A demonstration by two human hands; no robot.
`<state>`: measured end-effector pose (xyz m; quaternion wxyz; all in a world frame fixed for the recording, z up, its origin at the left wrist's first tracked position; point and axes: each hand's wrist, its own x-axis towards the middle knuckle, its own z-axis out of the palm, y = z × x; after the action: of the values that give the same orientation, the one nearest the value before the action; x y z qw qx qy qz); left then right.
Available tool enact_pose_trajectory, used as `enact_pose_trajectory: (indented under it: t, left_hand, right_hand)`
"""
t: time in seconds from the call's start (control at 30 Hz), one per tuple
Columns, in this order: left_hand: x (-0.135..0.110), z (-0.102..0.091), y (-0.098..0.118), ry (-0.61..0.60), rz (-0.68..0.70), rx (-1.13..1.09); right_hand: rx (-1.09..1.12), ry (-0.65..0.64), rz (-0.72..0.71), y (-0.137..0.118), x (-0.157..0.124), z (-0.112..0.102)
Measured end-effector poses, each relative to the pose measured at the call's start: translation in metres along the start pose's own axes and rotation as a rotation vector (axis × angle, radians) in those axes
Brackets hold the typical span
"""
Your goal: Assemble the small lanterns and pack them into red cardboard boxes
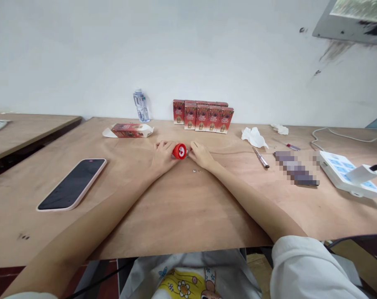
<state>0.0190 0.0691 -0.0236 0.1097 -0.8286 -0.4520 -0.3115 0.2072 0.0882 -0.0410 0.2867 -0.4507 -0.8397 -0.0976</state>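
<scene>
My left hand (163,157) is closed around a small red round object (180,151), whose open end faces me and shows a white inner disc with a red mark. Close against its right side, my right hand (201,155) has its fingers drawn together in a pinch. Something small and greyish shows at those fingertips, too small to make out. On the wooden table (176,216) just below the hands lie two small shiny round bits (194,170).
Red boxes (205,117) stand by the wall, near a water bottle (141,106) and an opened red box (129,130). A phone (72,185) lies left. Rightward are crumpled tissue (254,137), a screwdriver (261,158), another screwdriver (291,146), a blurred dark object (296,168) and a power strip (347,172).
</scene>
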Motion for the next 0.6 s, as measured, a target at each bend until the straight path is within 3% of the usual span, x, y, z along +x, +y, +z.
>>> enact_pose_trajectory:
  t: [0.4,0.6]
  left_hand:
    - [0.0,0.0,-0.003,0.056,-0.046,-0.032]
    - [-0.001,0.003,-0.005,0.082,-0.015,-0.073]
  right_hand:
    - [0.333,-0.027,0.074,0.003,-0.007,-0.002]
    - [0.354,0.016,-0.009,0.002,-0.035,-0.027]
